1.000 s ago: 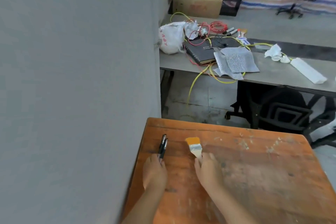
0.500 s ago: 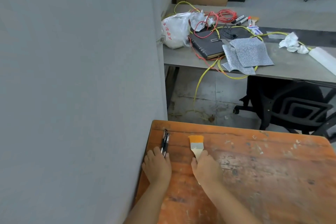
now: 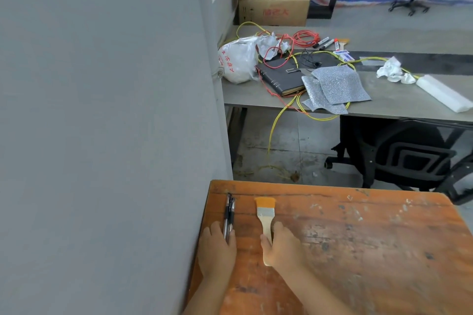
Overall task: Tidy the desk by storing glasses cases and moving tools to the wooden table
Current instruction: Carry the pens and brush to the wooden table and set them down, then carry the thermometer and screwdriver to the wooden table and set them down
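Observation:
On the worn wooden table (image 3: 358,250), two dark pens (image 3: 229,211) lie side by side near the left edge. My left hand (image 3: 217,250) lies flat, its fingertips resting on the pens' near ends. To the right lies a paintbrush (image 3: 265,210) with orange bristles, a metal band and a pale wooden handle. My right hand (image 3: 285,245) rests on the handle's near part, thumb across it and fingers fairly straight. No glasses case shows.
A grey partition wall (image 3: 102,123) borders the table's left edge. Beyond a strip of floor stands a grey desk (image 3: 409,105) with a notebook (image 3: 281,77), cables, a plastic bag (image 3: 238,59), markers and silver cloths. A black office chair (image 3: 399,156) sits under it.
Both hands have slid back toward me along the pens and the brush handle, so more of each shows. The pens and brush stay flat on the table.

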Available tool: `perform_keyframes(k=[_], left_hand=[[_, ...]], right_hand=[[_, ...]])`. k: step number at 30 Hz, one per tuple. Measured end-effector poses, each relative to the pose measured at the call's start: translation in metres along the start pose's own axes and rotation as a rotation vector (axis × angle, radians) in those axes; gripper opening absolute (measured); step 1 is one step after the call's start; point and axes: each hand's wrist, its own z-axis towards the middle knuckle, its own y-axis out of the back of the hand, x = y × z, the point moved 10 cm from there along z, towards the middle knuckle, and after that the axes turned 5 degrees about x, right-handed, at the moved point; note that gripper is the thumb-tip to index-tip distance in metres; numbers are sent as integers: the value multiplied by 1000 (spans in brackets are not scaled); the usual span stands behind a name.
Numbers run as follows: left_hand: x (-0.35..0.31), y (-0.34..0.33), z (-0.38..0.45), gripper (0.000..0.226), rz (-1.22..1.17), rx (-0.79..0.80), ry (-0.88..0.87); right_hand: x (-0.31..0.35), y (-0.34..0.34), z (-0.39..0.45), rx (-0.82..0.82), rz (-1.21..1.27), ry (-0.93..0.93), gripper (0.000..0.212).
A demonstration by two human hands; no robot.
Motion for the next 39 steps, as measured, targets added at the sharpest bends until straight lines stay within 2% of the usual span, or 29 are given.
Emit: perform_keyframes(k=[3, 6, 10, 12, 15, 17, 20, 25, 28, 32, 35, 39], left_hand=[[6, 9, -19, 35, -105, -41, -10], [11, 11, -55, 27, -243, -92, -87], [28, -12, -129, 19, -512, -63, -58], [42, -31, -166, 8, -586, -30, 23], [74, -61, -225, 9, -733, -84, 269], [89, -67, -270, 15, -821, -207, 378], [119, -64, -353, 25, -979, -480, 526], [166, -73, -523, 37, -1037, -888, 755], [181, -106, -627, 31, -1080, -1093, 913], [188, -153, -742, 32, -1155, -1303, 1069], [204, -173, -826, 39, -1168, -1463, 1148], [230, -179, -939, 34, -1128, -1636, 1187]], right_hand=[[-12, 4, -20, -39, 17, 89, 28], [-34, 7, -48, -92, 38, 187, 29], [-67, -5, -96, -89, 127, 357, 18], [-77, -15, -119, -30, 189, 426, 29], [-73, -30, -155, 97, 201, 611, 34], [-61, -47, -177, 190, 180, 776, 35], [-38, -87, -223, 444, 139, 1000, 32], [-20, -149, -313, 811, -3, 1201, 37], [-24, -181, -375, 991, -125, 1266, 32], [-37, -227, -461, 1152, -238, 1308, 54], [-48, -273, -555, 1281, -297, 1356, 47], [-70, -328, -701, 1495, -369, 1407, 42]])
